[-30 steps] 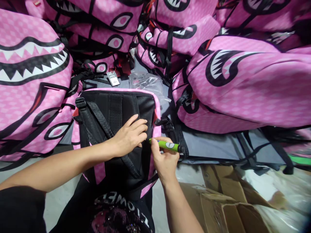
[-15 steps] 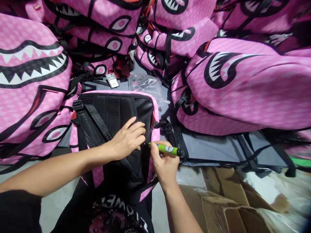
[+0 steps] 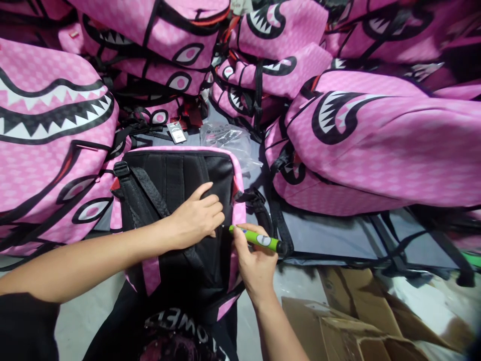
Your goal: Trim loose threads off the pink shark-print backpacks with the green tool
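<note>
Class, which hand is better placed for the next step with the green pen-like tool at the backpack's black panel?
Probably the right hand: it grips the green pen-like tool, which points toward the black panel. The left hand rests on that panel and shows no tool.

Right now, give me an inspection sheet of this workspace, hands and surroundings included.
Surface: grey tabletop, partly covered by bags.
Items in hand: green pen-shaped tool; pink-edged black-backed backpack, back facing up.
Clutter: clear plastic bag and hang tag beyond it.
Hands: left hand rests on the backpack; right hand grips the tool.
Cables: nothing seen.
Surroundings: other pink backpacks left, right and beyond; cardboard lower right.
</note>
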A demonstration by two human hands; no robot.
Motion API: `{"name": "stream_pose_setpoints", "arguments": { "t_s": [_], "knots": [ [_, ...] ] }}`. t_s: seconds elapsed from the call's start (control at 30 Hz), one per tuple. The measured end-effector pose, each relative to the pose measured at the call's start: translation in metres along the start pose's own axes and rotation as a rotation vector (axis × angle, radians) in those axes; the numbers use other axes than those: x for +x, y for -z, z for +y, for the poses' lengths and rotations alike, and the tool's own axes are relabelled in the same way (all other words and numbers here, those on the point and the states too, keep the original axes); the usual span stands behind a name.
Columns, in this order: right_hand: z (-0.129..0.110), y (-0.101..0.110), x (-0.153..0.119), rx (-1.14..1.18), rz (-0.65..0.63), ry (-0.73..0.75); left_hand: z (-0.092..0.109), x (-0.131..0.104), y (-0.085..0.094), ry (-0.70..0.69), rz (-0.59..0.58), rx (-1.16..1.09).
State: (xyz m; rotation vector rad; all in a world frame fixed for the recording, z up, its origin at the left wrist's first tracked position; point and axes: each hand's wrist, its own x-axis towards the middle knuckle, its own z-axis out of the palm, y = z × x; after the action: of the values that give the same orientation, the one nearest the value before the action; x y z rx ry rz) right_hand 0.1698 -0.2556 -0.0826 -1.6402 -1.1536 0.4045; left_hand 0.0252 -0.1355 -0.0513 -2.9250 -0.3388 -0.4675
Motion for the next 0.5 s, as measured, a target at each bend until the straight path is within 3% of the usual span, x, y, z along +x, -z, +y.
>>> {"name": "stream_pose_setpoints", "arguments": {
  "t_s": [0.13,0.27,0.43,0.5],
  "knots": [
    [-0.011,0.005,-0.006,0.079,-0.072,0.028,-0.006,0.003,0.023,-0.091,-0.064,0.062],
    [-0.029,0.023,-0.017,0.263,-0.078,-0.023,0.002,-0.014,0.071,-0.01,-0.07,0.046],
    [-0.072,0.069,-0.017,0.395,-0.209,0.107,0.045,-0.037,0.157,0.113,0.007,0.088],
    [-0.09,0.087,-0.009,0.385,-0.253,0.182,0.066,-0.04,0.173,0.197,0.057,0.082]
  ]
}}
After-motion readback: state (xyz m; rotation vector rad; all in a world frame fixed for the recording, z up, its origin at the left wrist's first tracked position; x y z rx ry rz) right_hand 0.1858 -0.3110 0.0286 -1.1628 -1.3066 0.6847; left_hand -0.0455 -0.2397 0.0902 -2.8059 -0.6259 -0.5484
